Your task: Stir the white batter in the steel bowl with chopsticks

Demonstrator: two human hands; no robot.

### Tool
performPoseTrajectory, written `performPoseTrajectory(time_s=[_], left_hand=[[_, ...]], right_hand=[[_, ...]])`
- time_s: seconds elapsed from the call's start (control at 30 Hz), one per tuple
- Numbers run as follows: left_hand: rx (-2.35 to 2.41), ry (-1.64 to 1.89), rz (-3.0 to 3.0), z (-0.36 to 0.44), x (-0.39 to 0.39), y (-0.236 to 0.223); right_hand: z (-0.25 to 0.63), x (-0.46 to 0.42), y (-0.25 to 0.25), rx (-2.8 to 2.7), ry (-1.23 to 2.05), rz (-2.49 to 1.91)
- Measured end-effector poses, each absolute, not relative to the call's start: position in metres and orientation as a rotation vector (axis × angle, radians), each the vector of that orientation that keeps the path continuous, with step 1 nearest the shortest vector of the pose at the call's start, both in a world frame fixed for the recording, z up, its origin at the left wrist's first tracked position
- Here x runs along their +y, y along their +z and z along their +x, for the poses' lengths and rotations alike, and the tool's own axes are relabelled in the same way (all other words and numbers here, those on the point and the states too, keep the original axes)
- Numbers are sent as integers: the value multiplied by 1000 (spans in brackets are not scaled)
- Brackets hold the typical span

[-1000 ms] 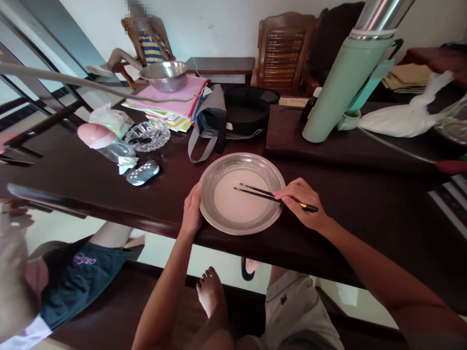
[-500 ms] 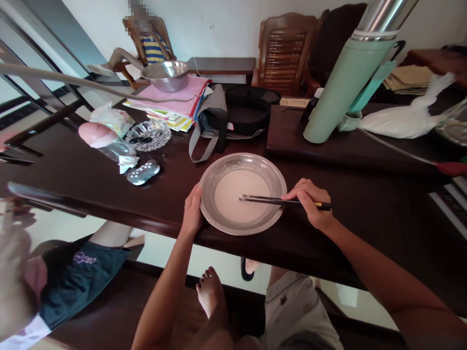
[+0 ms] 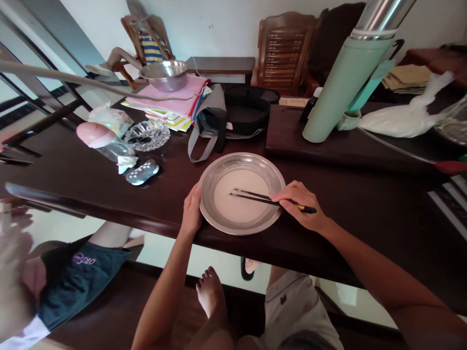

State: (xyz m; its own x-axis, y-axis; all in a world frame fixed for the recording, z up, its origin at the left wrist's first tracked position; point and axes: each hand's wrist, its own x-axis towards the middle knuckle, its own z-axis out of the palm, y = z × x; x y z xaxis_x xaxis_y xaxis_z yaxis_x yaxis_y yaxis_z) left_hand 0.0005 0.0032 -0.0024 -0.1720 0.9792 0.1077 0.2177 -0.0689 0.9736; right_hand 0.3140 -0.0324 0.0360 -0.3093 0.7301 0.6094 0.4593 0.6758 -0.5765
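Observation:
A round metal basin (image 3: 208, 210) stands near the front edge of the dark wooden table, with a milky white liquid (image 3: 241, 209) in its bottom. My left hand (image 3: 191, 208) grips the basin's left rim, its fingers partly hidden behind the wall. Over the right rim, my right hand (image 3: 299, 203) is closed around a pair of black chopsticks (image 3: 255, 197) with gold bands near the back ends. Their tips, coated with white, point left into the liquid and stand slightly apart.
Behind the basin lie a black and grey bag (image 3: 244, 116) and papers under another metal bowl (image 3: 166, 78). A glass ashtray (image 3: 148, 136) and a remote control (image 3: 142, 172) are at left. A green thermos (image 3: 339, 87) stands back right. One person sits at left, another in a far chair.
My right hand has moved left with the chopsticks, and their tips have shifted left and slightly up across the liquid. My left hand stays on the rim.

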Motion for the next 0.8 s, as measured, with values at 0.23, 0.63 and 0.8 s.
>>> performPoseTrajectory(time_s=[0.23, 0.63, 0.8], left_hand=[[1431, 1309, 1331, 0, 4, -6], [1435, 1330, 1346, 0, 4, -3], [1428, 1325, 1337, -1, 4, -6]], right_hand=[[317, -33, 39, -1799, 354, -938], [316, -34, 40, -1829, 404, -973], [316, -33, 40, -1852, 348, -981]])
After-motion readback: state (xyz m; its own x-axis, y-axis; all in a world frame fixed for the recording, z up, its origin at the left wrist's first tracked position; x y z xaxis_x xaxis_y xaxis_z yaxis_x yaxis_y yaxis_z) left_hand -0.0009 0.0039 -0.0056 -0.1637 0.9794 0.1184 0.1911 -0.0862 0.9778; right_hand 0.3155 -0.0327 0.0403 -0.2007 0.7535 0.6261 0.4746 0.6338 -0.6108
